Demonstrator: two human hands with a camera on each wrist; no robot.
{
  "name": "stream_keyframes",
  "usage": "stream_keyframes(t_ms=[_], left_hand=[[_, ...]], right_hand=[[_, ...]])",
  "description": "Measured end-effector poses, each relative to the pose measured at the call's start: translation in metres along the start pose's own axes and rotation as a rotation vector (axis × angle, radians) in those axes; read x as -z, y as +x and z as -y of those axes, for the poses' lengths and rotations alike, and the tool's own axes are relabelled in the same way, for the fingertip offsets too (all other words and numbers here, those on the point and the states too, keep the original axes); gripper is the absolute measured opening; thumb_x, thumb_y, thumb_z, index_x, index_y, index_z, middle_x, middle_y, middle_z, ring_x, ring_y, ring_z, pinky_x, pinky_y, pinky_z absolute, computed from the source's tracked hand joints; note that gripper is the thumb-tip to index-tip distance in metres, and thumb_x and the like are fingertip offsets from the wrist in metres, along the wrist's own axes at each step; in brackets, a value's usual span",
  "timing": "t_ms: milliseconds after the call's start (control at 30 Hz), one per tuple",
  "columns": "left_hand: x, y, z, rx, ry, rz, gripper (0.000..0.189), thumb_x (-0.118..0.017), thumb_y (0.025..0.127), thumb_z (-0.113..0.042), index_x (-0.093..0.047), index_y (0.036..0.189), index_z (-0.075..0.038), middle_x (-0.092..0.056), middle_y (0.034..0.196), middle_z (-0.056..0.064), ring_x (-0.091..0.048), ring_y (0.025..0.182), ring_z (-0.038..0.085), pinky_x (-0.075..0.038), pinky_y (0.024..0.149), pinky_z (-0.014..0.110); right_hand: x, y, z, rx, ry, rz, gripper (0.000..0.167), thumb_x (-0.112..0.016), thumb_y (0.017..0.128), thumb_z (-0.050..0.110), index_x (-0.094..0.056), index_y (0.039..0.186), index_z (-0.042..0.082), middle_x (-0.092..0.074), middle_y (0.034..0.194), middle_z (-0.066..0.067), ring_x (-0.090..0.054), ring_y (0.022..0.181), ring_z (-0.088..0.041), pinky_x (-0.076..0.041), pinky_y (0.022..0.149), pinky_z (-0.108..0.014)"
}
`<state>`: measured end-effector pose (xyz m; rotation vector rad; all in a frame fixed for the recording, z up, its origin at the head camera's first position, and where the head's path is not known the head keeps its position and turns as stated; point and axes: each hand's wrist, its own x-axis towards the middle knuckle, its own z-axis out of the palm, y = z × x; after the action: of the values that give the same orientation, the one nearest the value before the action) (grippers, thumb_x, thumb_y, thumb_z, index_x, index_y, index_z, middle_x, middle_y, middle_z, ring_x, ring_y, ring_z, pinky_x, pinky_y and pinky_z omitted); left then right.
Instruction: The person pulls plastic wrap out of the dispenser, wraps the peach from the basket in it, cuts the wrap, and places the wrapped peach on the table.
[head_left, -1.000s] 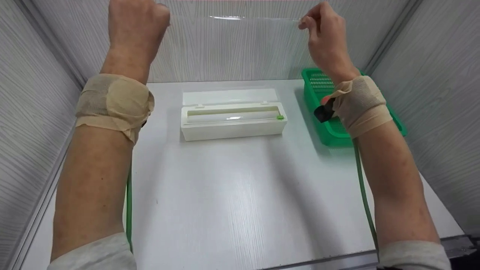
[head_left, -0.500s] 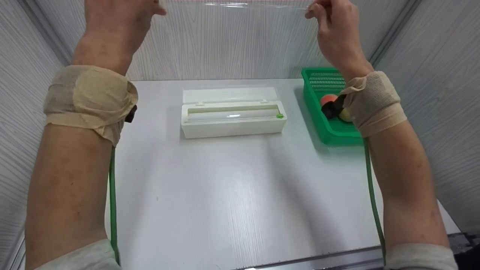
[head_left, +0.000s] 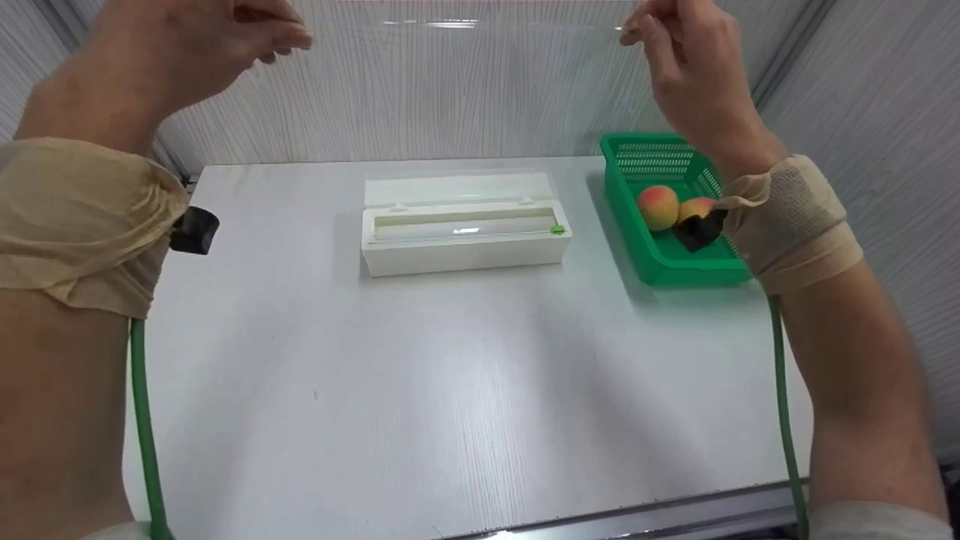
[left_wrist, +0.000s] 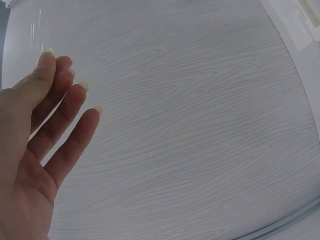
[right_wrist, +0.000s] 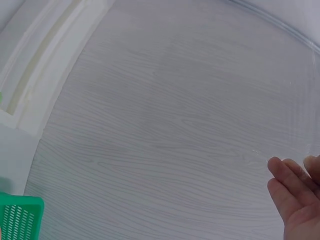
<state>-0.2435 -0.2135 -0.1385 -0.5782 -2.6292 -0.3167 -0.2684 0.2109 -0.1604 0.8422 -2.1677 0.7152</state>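
Only the head view shows us two peaches [head_left: 658, 208], far right. Left hand [head_left: 196, 52] and right hand [head_left: 701, 71] pinch clear wrap [head_left: 452, 25] between them.

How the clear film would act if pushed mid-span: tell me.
The film is probably floppy, giving way rather than pushing back: it looks thin enough for the wall behind to show through. It is likely very light for its width, being a bare sheet. Its bright glints suggest a glossy, perhaps slippery surface.
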Motion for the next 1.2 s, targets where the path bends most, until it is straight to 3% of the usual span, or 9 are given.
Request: stream_keyframes(t_ms=[100, 333, 467, 600, 700, 833, 1033, 1200], left_hand=[[0.0, -0.006, 0.005, -0.04, -0.031, -0.041, 0.034, -0.052, 0.102, -0.034, -0.073, 0.116, -0.011, -0.074, 0.105, 0.01, -0.046, 0.076, -0.009, -0.037, 0.072, 0.012], [-0.001, -0.018, 0.009, -0.047, -0.078, -0.183, 0.029, -0.058, 0.098, -0.04, -0.077, 0.11, -0.023, -0.074, 0.098, 0.005, -0.049, 0.07, -0.015, -0.038, 0.069, 0.009], [-0.004, -0.029, 0.007, -0.14, -0.129, -0.277, 0.024, -0.062, 0.096, -0.034, -0.079, 0.107, -0.021, -0.073, 0.095, 0.0, -0.048, 0.069, -0.022, -0.04, 0.068, 0.003], [-0.004, -0.047, -0.005, -0.234, -0.19, -0.319, 0.021, -0.065, 0.095, -0.025, -0.079, 0.104, -0.012, -0.072, 0.093, 0.002, -0.053, 0.073, -0.02, -0.044, 0.07, 0.001], [-0.003, -0.066, -0.02, -0.246, -0.255, -0.302, 0.018, -0.066, 0.094, -0.021, -0.079, 0.102, -0.01, -0.071, 0.093, 0.004, -0.057, 0.075, -0.015, -0.046, 0.069, 0.003], [-0.006, -0.096, -0.032, -0.264, -0.385, -0.228, 0.011, -0.07, 0.091, -0.009, -0.079, 0.097, -0.009, -0.071, 0.089, 0.005, -0.062, 0.073, -0.005, -0.048, 0.065, 0.007], [-0.025, -0.135, -0.032, -0.42, -0.614, -0.169, 0.02, -0.077, 0.078, 0.009, -0.08, 0.091, -0.006, -0.072, 0.085, 0.005, -0.062, 0.068, 0.002, -0.047, 0.06, 0.01], [-0.04, -0.157, -0.041, -0.542, -0.812, -0.122, 0.021, -0.079, 0.074, 0.01, -0.079, 0.091, -0.003, -0.072, 0.086, 0.004, -0.059, 0.07, 0.003, -0.045, 0.061, 0.013]], right_hand=[[0.006, -0.005, 0.005, 0.052, -0.002, -0.008, 0.018, -0.046, 0.103, 0.007, -0.059, 0.112, -0.002, -0.065, 0.109, -0.011, -0.064, 0.1, -0.006, -0.051, 0.094, -0.018], [0.016, -0.014, 0.016, 0.187, -0.034, -0.057, 0.02, -0.043, 0.104, 0.004, -0.056, 0.106, -0.012, -0.066, 0.1, -0.019, -0.059, 0.091, 0.007, -0.048, 0.082, -0.01], [0.019, -0.02, 0.021, 0.242, 0.002, -0.084, 0.016, -0.045, 0.102, 0.0, -0.056, 0.103, -0.012, -0.067, 0.095, -0.021, -0.056, 0.084, 0.013, -0.047, 0.076, -0.008], [0.028, -0.036, 0.029, 0.226, 0.054, -0.075, 0.013, -0.049, 0.1, -0.003, -0.058, 0.1, -0.012, -0.069, 0.09, -0.021, -0.056, 0.077, 0.011, -0.047, 0.072, -0.008], [0.036, -0.054, 0.036, 0.175, 0.095, -0.045, 0.01, -0.051, 0.098, -0.006, -0.059, 0.099, -0.012, -0.07, 0.089, -0.02, -0.058, 0.076, 0.009, -0.049, 0.074, -0.009], [0.045, -0.081, 0.043, 0.136, 0.143, 0.021, 0.008, -0.056, 0.093, -0.012, -0.063, 0.097, -0.011, -0.071, 0.086, -0.019, -0.063, 0.079, 0.007, -0.051, 0.077, -0.01], [0.056, -0.112, 0.053, 0.18, 0.185, 0.21, 0.017, -0.066, 0.083, -0.016, -0.071, 0.093, -0.003, -0.072, 0.081, -0.008, -0.064, 0.079, -0.001, -0.05, 0.078, -0.01], [0.062, -0.129, 0.056, 0.176, 0.207, 0.423, 0.031, -0.071, 0.078, -0.016, -0.072, 0.094, 0.01, -0.071, 0.081, 0.004, -0.062, 0.076, 0.0, -0.049, 0.075, -0.009]])
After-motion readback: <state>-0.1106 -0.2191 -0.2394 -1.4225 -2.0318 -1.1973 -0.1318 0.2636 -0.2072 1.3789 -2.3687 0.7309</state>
